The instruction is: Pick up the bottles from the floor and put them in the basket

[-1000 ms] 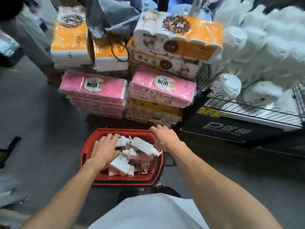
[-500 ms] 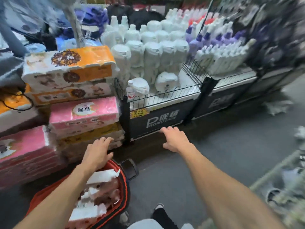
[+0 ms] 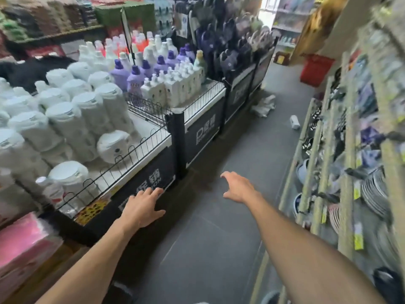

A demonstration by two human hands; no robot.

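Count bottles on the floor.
1: a white bottle lying by the right-hand shelves. The white heap beside the display stand may hide more; too blurred to tell.

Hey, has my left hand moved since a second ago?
Yes. The left hand has come out of the basket, now out of view, and gone rightward past the pink tissue packs; it is now in front of the black promotion stand.

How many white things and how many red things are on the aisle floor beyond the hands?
White: 2 (a bottle and a heap, too blurred to identify)
Red: 1 (a basket)
Total: 3
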